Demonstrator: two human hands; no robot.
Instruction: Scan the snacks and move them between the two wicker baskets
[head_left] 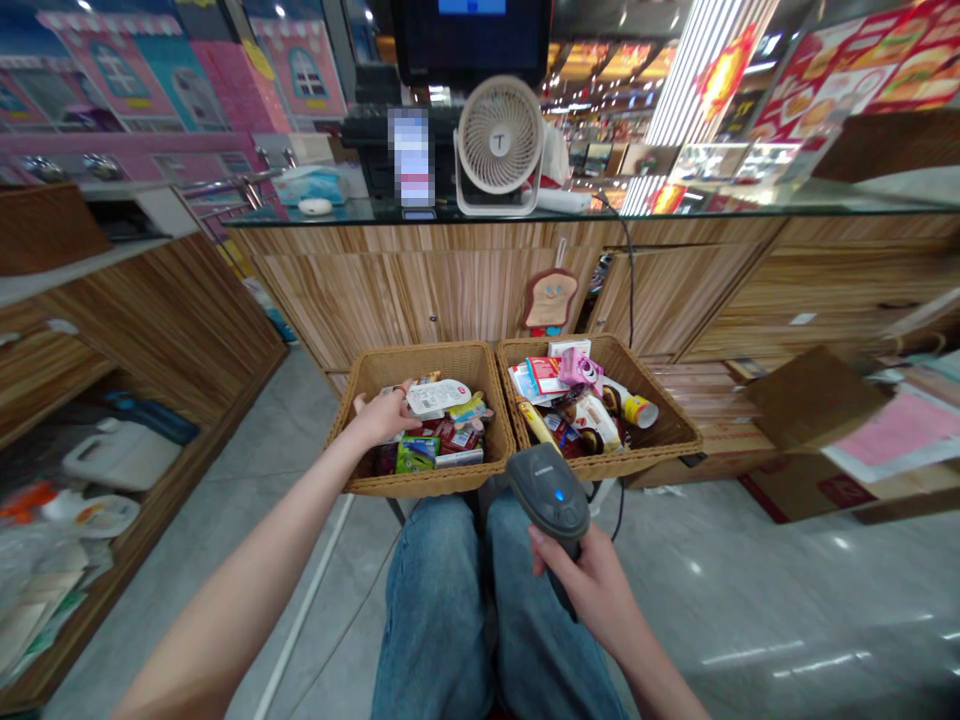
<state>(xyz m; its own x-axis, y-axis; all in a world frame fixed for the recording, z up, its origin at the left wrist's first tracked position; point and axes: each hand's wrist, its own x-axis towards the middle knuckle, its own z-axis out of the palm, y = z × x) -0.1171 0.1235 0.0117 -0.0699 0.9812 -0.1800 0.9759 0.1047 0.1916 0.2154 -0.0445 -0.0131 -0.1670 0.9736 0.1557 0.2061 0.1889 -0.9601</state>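
My left hand [381,418] reaches into the left wicker basket [420,487]. Its fingers are closed on the left end of a white rounded package [439,397] with printing on its face. Below that package lie a green packet [417,454] and several other small packaged goods. A dark grey barcode scanner [551,490], with a blue light lit on top, is gripped by its handle in my right hand [592,575], above my lap. The scanner's head is close to the front edge of the right wicker basket [645,461].
Packaged snacks, including a yellow-capped tube [640,411], fill the right basket. Behind the baskets stands a wooden counter [450,285] bearing a fan [499,135], a phone [412,158] and a monitor [472,40]. Cardboard boxes [787,485] sit at right; shelves with jugs [112,455] at left.
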